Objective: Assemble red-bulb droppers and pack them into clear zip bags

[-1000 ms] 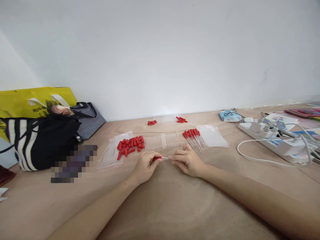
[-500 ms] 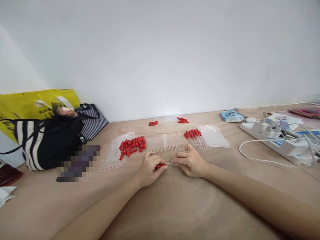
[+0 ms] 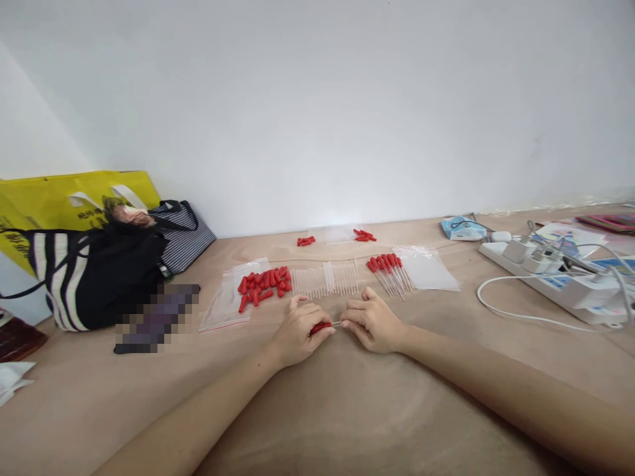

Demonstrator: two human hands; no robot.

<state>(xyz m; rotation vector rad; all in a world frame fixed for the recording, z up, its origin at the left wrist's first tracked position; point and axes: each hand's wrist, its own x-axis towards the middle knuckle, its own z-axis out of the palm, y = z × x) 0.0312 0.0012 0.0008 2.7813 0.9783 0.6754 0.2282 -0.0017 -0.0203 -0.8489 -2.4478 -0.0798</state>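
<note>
My left hand [image 3: 301, 332] is closed on a red rubber dropper bulb [image 3: 321, 326], mostly covered by the fingers. My right hand [image 3: 371, 321] pinches a thin clear dropper tube [image 3: 337, 324], whose short visible length spans the gap to the bulb's mouth. How far the tube sits inside the bulb I cannot tell. Beyond my left hand lies a heap of loose red bulbs [image 3: 265, 282] partly on a clear zip bag [image 3: 223, 302]. A row of clear tubes [image 3: 325, 278] lies beyond both hands. Several droppers with red bulbs fitted [image 3: 389, 272] lie side by side beyond my right hand.
Another clear zip bag [image 3: 430, 270] lies right of the fitted droppers. Smaller red bulbs [image 3: 364, 235] are near the wall. A power strip [image 3: 560, 284] with chargers and cables, and a blue mask [image 3: 462, 229], are at right. Bags [image 3: 104, 277] stand at left.
My right hand has drawn slightly closer to my left, and less of the tube shows between them. Both hands keep their hold. The view has shifted slightly.
</note>
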